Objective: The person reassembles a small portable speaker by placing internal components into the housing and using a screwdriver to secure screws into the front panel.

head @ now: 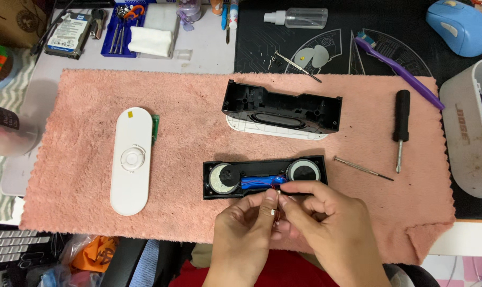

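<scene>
Hard drive (66, 33), far left corner of the desk: white rectangular label with dark print covering its top face, tilted.

Cardboard box (9, 21), at the far left edge: brown, round dark printed mark on its side.

Clear spray bottle (299, 17), far edge, lying on its side, white nozzle, no label showing.

No screens in view.
</scene>
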